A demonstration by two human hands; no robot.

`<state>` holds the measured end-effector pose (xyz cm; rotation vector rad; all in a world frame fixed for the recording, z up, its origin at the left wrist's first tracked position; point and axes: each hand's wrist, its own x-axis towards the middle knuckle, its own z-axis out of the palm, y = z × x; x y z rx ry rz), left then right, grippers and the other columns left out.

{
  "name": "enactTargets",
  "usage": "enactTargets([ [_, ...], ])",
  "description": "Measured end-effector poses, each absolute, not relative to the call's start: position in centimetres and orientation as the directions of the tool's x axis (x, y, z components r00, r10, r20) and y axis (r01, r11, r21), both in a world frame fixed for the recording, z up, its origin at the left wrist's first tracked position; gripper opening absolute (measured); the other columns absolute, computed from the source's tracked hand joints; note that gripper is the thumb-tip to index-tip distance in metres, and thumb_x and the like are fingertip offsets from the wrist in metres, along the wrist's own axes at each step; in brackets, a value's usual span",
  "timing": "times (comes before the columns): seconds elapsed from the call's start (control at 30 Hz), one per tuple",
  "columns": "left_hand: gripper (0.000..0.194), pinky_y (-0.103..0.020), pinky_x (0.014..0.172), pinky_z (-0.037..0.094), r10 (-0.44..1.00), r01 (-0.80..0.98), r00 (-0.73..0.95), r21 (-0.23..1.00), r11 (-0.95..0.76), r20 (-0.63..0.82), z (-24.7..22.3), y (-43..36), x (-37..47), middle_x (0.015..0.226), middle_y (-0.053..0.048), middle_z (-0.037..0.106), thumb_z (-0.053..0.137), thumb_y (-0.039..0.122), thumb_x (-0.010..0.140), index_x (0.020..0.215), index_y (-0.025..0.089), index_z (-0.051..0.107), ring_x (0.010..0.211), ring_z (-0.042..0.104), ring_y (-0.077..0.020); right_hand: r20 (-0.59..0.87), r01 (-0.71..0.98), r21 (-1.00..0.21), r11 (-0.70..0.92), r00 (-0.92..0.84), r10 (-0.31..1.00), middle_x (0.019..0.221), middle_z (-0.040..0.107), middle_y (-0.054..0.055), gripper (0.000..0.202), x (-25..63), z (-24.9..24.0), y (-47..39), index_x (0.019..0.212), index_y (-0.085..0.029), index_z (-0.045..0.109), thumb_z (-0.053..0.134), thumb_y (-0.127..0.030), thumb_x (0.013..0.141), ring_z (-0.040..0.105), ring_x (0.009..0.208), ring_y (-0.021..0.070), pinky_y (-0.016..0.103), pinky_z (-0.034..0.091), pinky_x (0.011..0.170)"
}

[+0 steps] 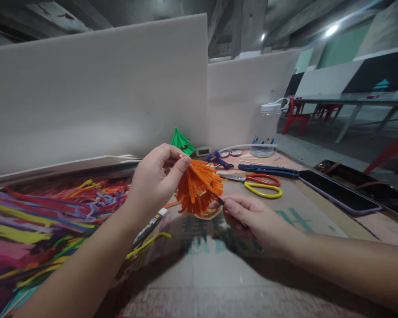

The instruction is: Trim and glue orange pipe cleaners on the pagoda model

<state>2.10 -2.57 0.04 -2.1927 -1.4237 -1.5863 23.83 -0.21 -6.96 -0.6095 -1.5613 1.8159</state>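
An orange cone-shaped bundle of fuzzy stems [199, 187] is held in the air over the table. My left hand [161, 174] pinches its narrow top between thumb and fingertips. My right hand [248, 214] is closed on a thin dark tool [218, 198], whose tip reaches into the orange strands at their right side. Most of the tool is hidden by the fingers, so its kind is unclear. A pale edge shows under the bundle. Behind it stands a similar green bundle [181, 140].
Many coloured fuzzy stems [69, 212] lie at left, near a glue or marker tube [150, 227]. Scissors [263, 185], a blue cutter [268, 170], a glue gun [220, 160], a phone [340, 192] and a clear bottle [265, 128] lie or stand at right. White panels [102, 88] rise behind.
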Motion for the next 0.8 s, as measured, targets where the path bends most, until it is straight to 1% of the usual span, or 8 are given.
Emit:
enactTargets([
  [0.13, 0.015, -0.030, 0.068, 0.054, 0.599, 0.711, 0.055, 0.390, -0.585, 0.799, -0.10, -2.68, 2.45, 0.082, -0.003, 0.067, 0.063, 0.032, 0.091, 0.083, 0.020, 0.061, 0.073, 0.063, -0.0157, 0.015, -0.187, -0.967, -0.173, -0.720, 0.694, 0.055, 0.031, -0.009, 0.046, 23.87, -6.99, -0.11, 0.084, -0.018, 0.063, 0.070, -0.063, 0.079, 0.019, 0.046, 0.0064, 0.022, 0.010, 0.041],
  [0.2, 0.014, -0.029, 0.069, 0.054, 0.588, 0.706, 0.058, 0.383, -0.595, 0.807, -0.19, -2.70, 2.55, 0.084, -0.003, 0.067, 0.063, 0.031, 0.091, 0.084, 0.020, 0.061, 0.074, 0.064, -0.0156, 0.005, -0.199, -0.959, -0.202, -0.723, 0.690, 0.055, 0.031, -0.010, 0.044, 23.95, -6.99, -0.03, 0.086, -0.017, 0.064, 0.070, -0.061, 0.081, 0.017, 0.046, 0.0058, 0.022, 0.010, 0.041],
  [0.33, 0.011, -0.029, 0.071, 0.053, 0.582, 0.699, 0.060, 0.383, -0.604, 0.811, -0.26, -2.69, 2.57, 0.085, -0.002, 0.067, 0.062, 0.029, 0.092, 0.085, 0.020, 0.061, 0.074, 0.063, -0.0144, -0.002, -0.218, -0.947, -0.237, -0.732, 0.681, 0.055, 0.033, -0.009, 0.042, 24.07, -6.97, 0.12, 0.087, -0.017, 0.065, 0.071, -0.058, 0.081, 0.017, 0.046, 0.0054, 0.021, 0.010, 0.041],
  [0.8, 0.011, -0.029, 0.070, 0.054, 0.585, 0.683, 0.060, 0.394, -0.615, 0.809, -0.38, -2.66, 2.64, 0.086, -0.003, 0.067, 0.062, 0.029, 0.091, 0.085, 0.020, 0.060, 0.077, 0.064, -0.0158, 0.006, -0.194, -0.962, -0.190, -0.716, 0.698, 0.055, 0.032, -0.009, 0.045, 23.93, -6.92, 0.12, 0.090, -0.017, 0.067, 0.070, -0.061, 0.082, 0.017, 0.046, 0.0062, 0.022, 0.009, 0.041],
])
